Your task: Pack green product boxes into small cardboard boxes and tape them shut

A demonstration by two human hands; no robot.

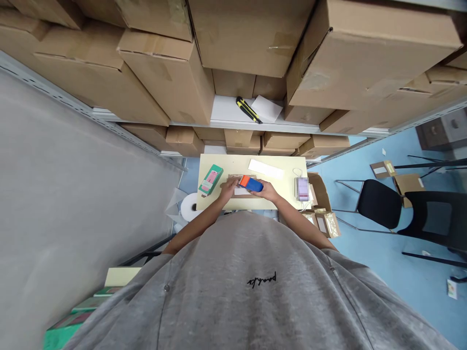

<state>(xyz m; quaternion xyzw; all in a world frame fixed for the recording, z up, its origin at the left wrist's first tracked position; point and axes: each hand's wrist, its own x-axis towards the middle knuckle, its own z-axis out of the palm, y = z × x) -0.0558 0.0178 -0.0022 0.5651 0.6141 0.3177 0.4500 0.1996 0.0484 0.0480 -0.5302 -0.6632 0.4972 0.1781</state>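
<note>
1. Head view (only one): my left hand and right hand are both over the pale yellow table, mid-front.
2. R fingers are wrapped round the blue end of the blue-orange tool. It lies across a flat brown packet, orange end twd my left hand.
3. L fingers lie close together on the packet's left end, just beside the orange end. Too small to tell if they grip or only press.
4. Green box lies closed and tilted on the table's left part, apart from my L hand.
5. White slip lies behind the tool. Phone w/ a white cable sits at the table's right edge.
6. Open carton stands just right of the table, flaps up. Gold packets sit at its near side; can't tell if in it or in a 2nd box.
7. White roll sits low by the table's left corner.
8. Shelves behind hold cardboard boxes, all shut, some taped, contents hidden. In a gap btw them a yellow-black knife lies beside a white sheet.
9. Black chairs stand on the blue floor at right.
</note>
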